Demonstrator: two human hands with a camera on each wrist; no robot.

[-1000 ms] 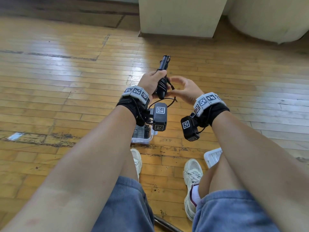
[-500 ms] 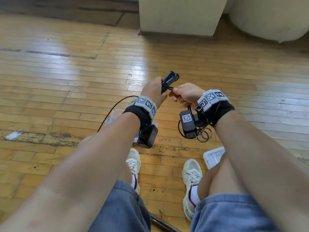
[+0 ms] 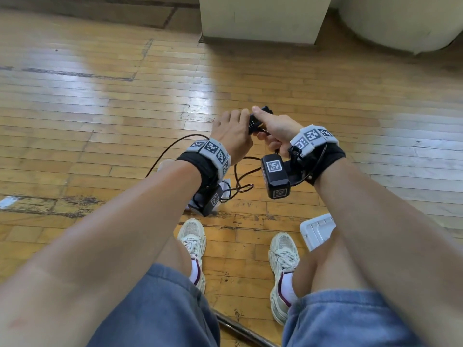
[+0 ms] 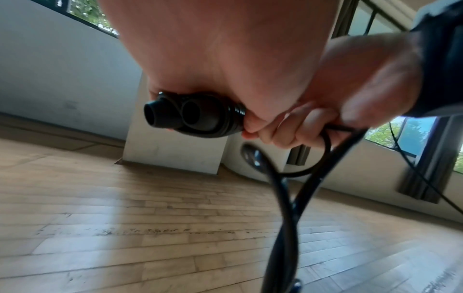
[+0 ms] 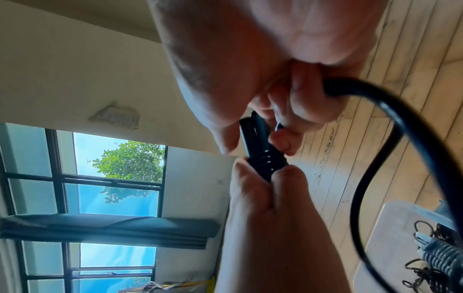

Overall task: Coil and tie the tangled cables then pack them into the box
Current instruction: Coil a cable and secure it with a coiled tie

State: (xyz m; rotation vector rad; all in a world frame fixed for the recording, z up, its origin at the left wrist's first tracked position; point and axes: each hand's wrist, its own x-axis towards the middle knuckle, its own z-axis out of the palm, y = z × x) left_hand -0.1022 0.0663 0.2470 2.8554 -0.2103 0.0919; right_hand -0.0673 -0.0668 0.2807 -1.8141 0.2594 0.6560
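A black cable bundle with its plug (image 3: pixel 258 120) is held up in front of my knees. My left hand (image 3: pixel 240 121) grips the wound bundle (image 5: pixel 264 158); the two-hole plug end (image 4: pixel 190 117) sticks out past its fingers. My right hand (image 3: pixel 265 128) meets it from the right, fingers curled round the loose cable strand (image 5: pixel 333 89). The free cable (image 3: pixel 240 181) hangs in loops below both wrists. The white box (image 5: pixel 400 222) with several cables inside sits on the floor under my left wrist, mostly hidden in the head view.
A white lid (image 3: pixel 317 230) lies on the wooden floor by my right shoe (image 3: pixel 283 259). A cream pillar (image 3: pixel 260 18) stands ahead. A dark rod (image 3: pixel 240 330) lies between my legs.
Both hands have come down and nearer to me. The bundle has tipped from upright to nearly level, and a loop of loose cable now hangs under the wrists.
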